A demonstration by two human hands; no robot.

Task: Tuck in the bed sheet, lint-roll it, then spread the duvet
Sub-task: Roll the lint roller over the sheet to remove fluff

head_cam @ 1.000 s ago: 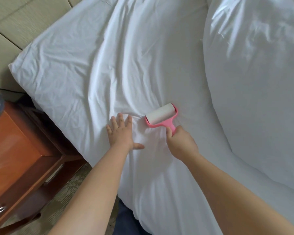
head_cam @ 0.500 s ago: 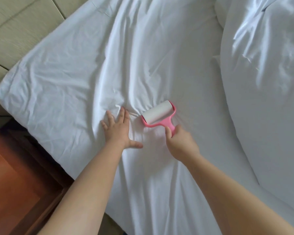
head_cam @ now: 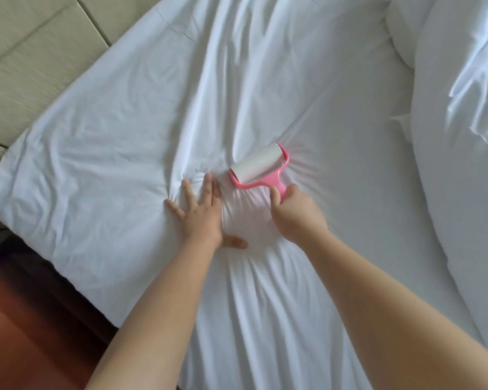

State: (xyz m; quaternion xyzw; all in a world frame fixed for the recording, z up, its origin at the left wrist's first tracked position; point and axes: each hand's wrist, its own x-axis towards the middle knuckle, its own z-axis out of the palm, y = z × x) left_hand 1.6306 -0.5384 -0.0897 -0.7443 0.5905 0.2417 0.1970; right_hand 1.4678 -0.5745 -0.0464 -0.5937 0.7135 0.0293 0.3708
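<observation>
A wrinkled white bed sheet [head_cam: 141, 130] covers the mattress across most of the view. My right hand [head_cam: 296, 213] grips the pink handle of a lint roller [head_cam: 255, 164], whose white roll lies on the sheet near the middle. My left hand [head_cam: 200, 212] presses flat on the sheet just left of the roller, fingers spread and thumb out toward the right. The sheet bunches into creases between and below the two hands. A white duvet [head_cam: 459, 153] is heaped along the right side of the bed.
A beige padded headboard [head_cam: 31, 43] fills the upper left behind the mattress corner. A reddish wooden nightstand [head_cam: 20, 319] stands at the lower left beside the bed's edge. A pillow edge [head_cam: 400, 32] shows at the upper right.
Both hands and the lint roller have moved farther up and onto the sheet, away from the bed's edge. The view has shifted so the nightstand slid toward the lower left.
</observation>
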